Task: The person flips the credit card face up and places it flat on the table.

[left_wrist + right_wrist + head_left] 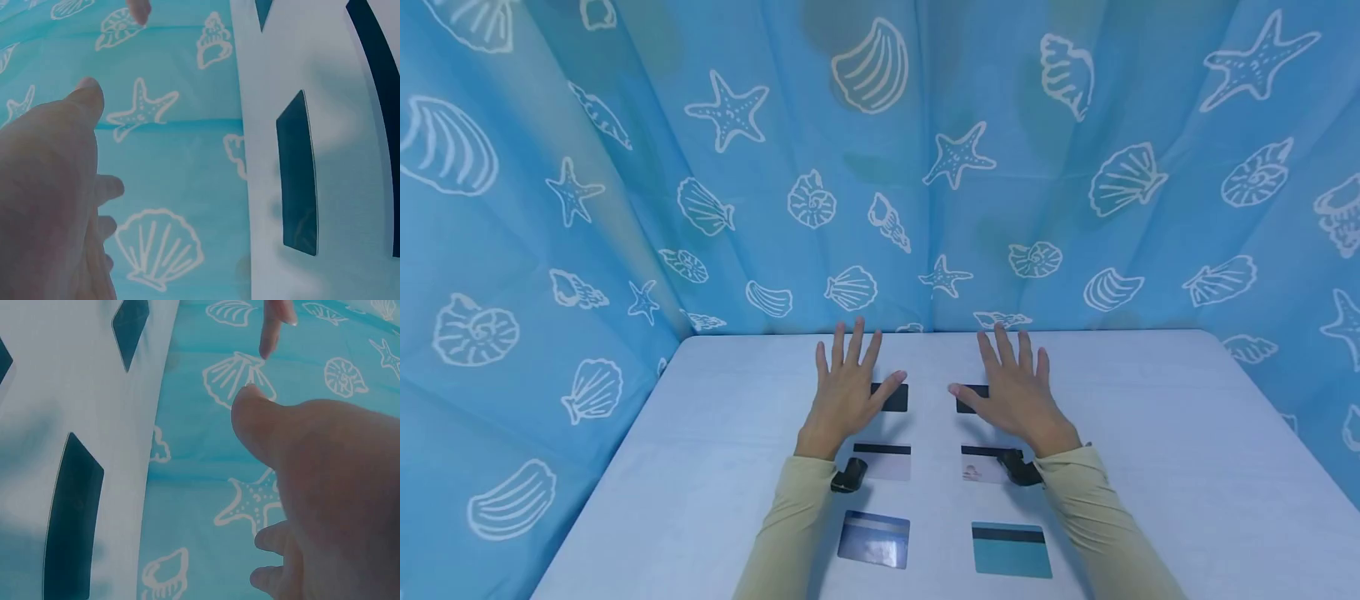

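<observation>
In the head view my left hand (844,392) is held above the table with fingers spread, nothing in it. My right hand (1018,396) mirrors it, also raised and holding nothing. Each hand partly hides a black card: the left black card (897,402) and the right black card (962,407). Nearer lie two whitish cards with dark stripes, the left whitish card (883,468) and the right whitish card (979,463). Closest to me are a blue striped card (874,542) and a teal striped card (1012,554). Both wrist views show a thumb apart from the cards.
A white table (1150,433) with rounded far corners carries the cards in two columns. Behind it and at its sides hangs a blue curtain (880,150) printed with white shells and starfish. Small black devices (850,475) sit at both wrists.
</observation>
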### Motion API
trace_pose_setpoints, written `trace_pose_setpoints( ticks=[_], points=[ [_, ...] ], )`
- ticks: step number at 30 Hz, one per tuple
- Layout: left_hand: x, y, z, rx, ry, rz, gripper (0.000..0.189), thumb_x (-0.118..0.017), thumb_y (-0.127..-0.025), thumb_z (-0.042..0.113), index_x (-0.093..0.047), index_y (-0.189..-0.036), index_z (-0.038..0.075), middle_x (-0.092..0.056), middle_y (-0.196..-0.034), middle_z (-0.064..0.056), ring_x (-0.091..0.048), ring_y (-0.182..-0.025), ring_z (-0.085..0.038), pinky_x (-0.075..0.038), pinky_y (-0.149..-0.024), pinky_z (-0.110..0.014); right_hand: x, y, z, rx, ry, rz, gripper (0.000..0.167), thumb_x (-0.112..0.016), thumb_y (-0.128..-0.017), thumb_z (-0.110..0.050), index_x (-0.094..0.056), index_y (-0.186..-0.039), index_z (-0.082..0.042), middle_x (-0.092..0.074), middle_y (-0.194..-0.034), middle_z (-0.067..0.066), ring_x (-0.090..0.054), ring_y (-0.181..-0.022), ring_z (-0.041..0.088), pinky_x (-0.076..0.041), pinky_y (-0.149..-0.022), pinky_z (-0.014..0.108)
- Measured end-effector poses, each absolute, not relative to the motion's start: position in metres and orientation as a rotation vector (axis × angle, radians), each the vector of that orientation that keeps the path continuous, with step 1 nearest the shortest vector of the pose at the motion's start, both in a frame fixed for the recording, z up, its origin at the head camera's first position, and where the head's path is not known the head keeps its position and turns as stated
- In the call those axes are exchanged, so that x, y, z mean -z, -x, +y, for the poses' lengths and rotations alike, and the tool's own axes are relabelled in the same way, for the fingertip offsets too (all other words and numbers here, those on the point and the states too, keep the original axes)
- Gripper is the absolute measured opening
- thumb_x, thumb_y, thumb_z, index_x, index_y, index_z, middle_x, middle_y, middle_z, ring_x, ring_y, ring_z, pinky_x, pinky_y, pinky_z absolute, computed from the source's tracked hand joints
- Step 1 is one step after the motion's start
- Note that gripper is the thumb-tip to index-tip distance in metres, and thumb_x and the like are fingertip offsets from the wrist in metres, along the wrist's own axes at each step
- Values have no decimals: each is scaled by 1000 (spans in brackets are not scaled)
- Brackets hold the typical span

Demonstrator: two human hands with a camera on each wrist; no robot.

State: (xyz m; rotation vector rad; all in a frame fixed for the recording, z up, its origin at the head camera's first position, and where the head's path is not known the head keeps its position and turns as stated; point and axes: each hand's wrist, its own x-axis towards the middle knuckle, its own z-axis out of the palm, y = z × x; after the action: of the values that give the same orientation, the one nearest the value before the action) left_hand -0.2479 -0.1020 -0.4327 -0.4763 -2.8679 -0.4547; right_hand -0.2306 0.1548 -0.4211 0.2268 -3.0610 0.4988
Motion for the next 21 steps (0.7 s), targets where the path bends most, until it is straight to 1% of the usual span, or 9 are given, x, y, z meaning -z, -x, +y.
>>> trace_pose_setpoints(
  ticks=[3,5,8,12,17,21],
  points=[
    [433,247,-104,486,489,-2877,81,-43,-102,65,-28,-164,14,-8,-175,-13,-1,-163,-41,-4,-124,-71,422,230,152,-509,-238,-3068,98,-58,-97,-62,-16,-165,-6,-4,-173,25,1,-157,56,-1,-122,74],
    [432,247,-108,486,503,-2885,79,-43,-103,64,-32,-163,13,-12,-175,-14,-6,-162,-41,-8,-125,-70,422,231,150,-511,-251,-3065,97,-58,-98,-62,-16,-165,-6,-5,-173,25,1,-157,56,-2,-122,74],
    [428,249,-116,479,526,-2881,76,-45,-104,61,-39,-159,10,-22,-172,-18,-17,-160,-42,-16,-125,-68,420,231,146,-524,-297,-3039,95,-58,-98,-60,-18,-165,-7,-7,-173,24,-1,-158,54,-4,-122,74],
    [420,249,-126,549,541,-2867,71,-52,-103,56,-46,-154,7,-33,-167,-21,-29,-156,-41,-24,-125,-62,414,232,137,-566,-370,-2985,91,-63,-99,-54,-22,-164,-6,-11,-172,24,-5,-158,53,-8,-122,74],
    [416,246,-133,641,510,-2910,68,-59,-102,52,-48,-153,9,-43,-161,-18,-42,-148,-38,-34,-122,-57,407,231,124,-680,-443,-2920,87,-67,-98,-46,-26,-162,-3,-22,-168,26,-19,-156,50,-18,-122,72],
    [417,246,-138,640,498,-2937,66,-63,-100,50,-50,-151,9,-49,-155,-17,-48,-142,-36,-40,-118,-54,406,230,113,-769,-465,-2917,86,-69,-98,-43,-27,-162,-5,-32,-163,26,-30,-150,49,-28,-118,70]
  ],
)
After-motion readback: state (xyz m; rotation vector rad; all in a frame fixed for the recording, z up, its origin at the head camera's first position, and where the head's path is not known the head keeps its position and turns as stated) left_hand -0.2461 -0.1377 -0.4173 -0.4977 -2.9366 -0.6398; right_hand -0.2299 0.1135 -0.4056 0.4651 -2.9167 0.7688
